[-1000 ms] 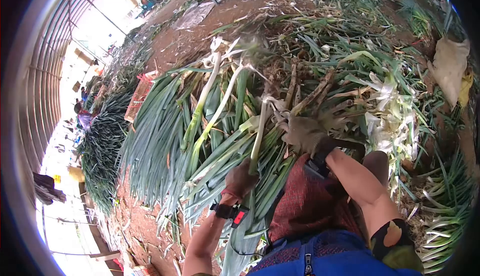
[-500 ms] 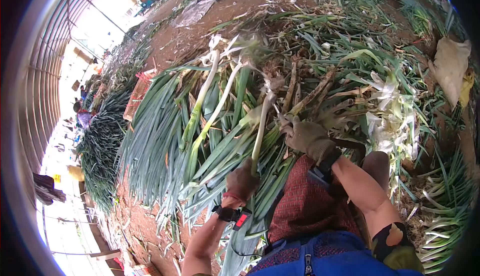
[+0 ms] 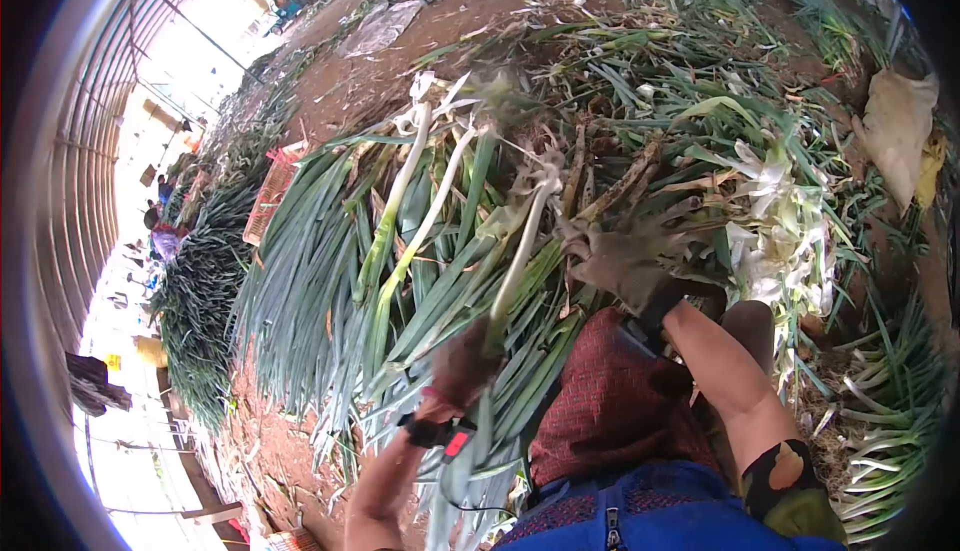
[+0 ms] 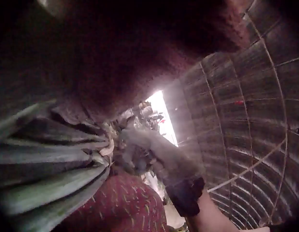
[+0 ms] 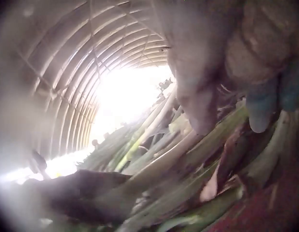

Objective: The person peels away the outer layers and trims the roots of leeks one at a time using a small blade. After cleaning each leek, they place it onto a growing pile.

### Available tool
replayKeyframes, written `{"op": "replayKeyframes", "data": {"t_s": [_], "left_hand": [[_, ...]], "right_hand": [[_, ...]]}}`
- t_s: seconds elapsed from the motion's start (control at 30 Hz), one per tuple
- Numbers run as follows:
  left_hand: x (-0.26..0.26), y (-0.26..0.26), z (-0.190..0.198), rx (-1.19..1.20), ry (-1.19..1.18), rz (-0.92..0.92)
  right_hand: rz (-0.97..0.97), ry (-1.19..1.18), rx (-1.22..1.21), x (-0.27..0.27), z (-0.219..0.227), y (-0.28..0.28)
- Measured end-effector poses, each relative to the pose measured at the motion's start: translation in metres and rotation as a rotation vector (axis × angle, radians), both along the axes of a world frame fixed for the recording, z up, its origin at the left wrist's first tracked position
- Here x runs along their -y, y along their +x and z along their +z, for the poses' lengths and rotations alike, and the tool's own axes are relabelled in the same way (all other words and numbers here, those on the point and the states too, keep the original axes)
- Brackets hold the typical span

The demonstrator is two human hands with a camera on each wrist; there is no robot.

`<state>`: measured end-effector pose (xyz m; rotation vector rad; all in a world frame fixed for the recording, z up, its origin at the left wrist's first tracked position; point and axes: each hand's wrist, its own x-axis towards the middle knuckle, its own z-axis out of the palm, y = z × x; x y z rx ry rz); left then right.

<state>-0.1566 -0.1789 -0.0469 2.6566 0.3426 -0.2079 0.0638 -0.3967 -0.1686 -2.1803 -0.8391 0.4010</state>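
Observation:
In the head view my gloved left hand [image 3: 462, 366] grips the green part of a leek [image 3: 522, 251], whose white root end points up and slightly right. To the right of this stalk is my gloved right hand [image 3: 622, 266], blurred; what its fingers hold is unclear. The right wrist view shows gloved fingers [image 5: 260, 108] with bluish tips beside a pale stalk [image 5: 164, 162]. In the left wrist view the right hand [image 4: 159, 152] shows beyond green leaves [image 4: 53, 188]. Two whitish leeks [image 3: 405, 176] lie on the leafy pile [image 3: 320, 241] to the left.
Peeled white leaves [image 3: 785, 241] are heaped right of the right hand. A red crate [image 3: 273, 196] stands behind the pile at left. More leeks [image 3: 885, 451] lie at lower right, and a red patterned cloth [image 3: 610, 401] covers the lap.
My left hand has moved a little left, and the gripped leek tilts more, its root end further right. The right hand has shifted slightly away from the stalk and is more blurred.

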Motion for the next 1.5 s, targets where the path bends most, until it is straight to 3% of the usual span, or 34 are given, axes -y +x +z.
{"op": "replayKeyframes", "data": {"t_s": [0.03, 0.07, 0.1, 0.13, 0.17, 0.2, 0.3, 0.33, 0.4, 0.47, 0.53, 0.57, 0.63, 0.73, 0.8, 0.9, 1.0, 1.1, 1.17, 1.3, 1.4, 1.43, 1.5], "left_hand": [[-0.009, -0.002, 0.006, 0.019, 0.123, 0.022], [-0.030, -0.005, 0.006, 0.112, 0.057, 0.026], [-0.047, -0.005, 0.017, 0.197, 0.209, 0.014], [-0.053, 0.004, 0.050, 0.046, 0.032, 0.161], [-0.084, 0.008, 0.052, 0.099, 0.303, 0.044], [-0.105, 0.016, 0.067, 0.069, 0.394, 0.074], [-0.157, 0.060, 0.082, 0.010, 0.648, 0.077], [-0.160, 0.075, 0.076, 0.175, 0.551, -0.023], [-0.158, 0.107, 0.053, 0.497, 0.340, -0.231], [-0.118, 0.149, 0.013, 0.287, -0.136, -0.140], [-0.068, 0.180, -0.024, 0.331, 0.014, -0.413], [-0.049, 0.194, -0.047, 0.345, 0.013, -0.402], [-0.024, 0.219, -0.099, 0.388, 0.039, -0.373], [-0.022, 0.245, -0.176, 0.308, 0.124, -0.227], [0.012, 0.217, -0.098, 0.193, 0.176, -0.124], [0.035, 0.206, -0.060, 0.252, 0.459, 0.010], [0.026, 0.192, -0.089, 0.186, 0.253, -0.089], [0.026, 0.202, -0.112, 0.277, 0.366, -0.125], [0.032, 0.199, -0.102, 0.298, 0.329, -0.093], [0.006, 0.235, -0.132, -0.018, 0.190, -0.158], [0.003, 0.236, -0.120, -0.085, 0.098, -0.181], [-0.002, 0.241, -0.131, -0.090, 0.204, -0.250], [0.018, 0.229, -0.098, -0.127, 0.318, -0.217]], "right_hand": [[0.008, 0.033, 0.160, 0.008, -0.010, -0.003], [0.003, 0.059, 0.328, 0.016, -0.020, -0.007], [0.026, -0.047, 0.678, 0.038, 0.023, -0.027], [0.009, -0.106, 0.502, 0.049, 0.050, -0.036], [-0.022, -0.172, 0.331, 0.059, 0.078, -0.044], [-0.061, -0.245, 0.175, 0.068, 0.106, -0.052], [-0.198, -0.301, -0.068, 0.083, 0.105, -0.071], [-0.175, -0.302, -0.063, 0.083, 0.099, -0.075], [-0.137, -0.307, -0.059, 0.083, 0.084, -0.081], [-0.161, -0.291, -0.038, 0.082, 0.090, -0.076], [-0.183, -0.326, 0.055, 0.077, 0.098, -0.071], [-0.238, -0.314, -0.043, 0.074, 0.096, -0.070], [-0.158, -0.306, -0.042, 0.066, 0.101, -0.072], [-0.102, -0.292, 0.043, 0.065, 0.100, -0.062], [-0.089, -0.295, 0.031, 0.065, 0.097, -0.057], [-0.010, -0.285, -0.082, 0.063, 0.094, -0.063], [-0.055, -0.249, 0.105, 0.069, 0.075, -0.062], [-0.077, -0.311, -0.011, 0.073, 0.082, -0.057], [-0.078, -0.304, -0.050, 0.072, 0.085, -0.062], [-0.179, -0.314, -0.017, 0.071, 0.081, -0.054], [-0.168, -0.283, -0.053, 0.074, 0.092, -0.057], [-0.140, -0.266, -0.078, 0.076, 0.097, -0.060], [-0.137, -0.225, -0.087, 0.077, 0.095, -0.064]]}}
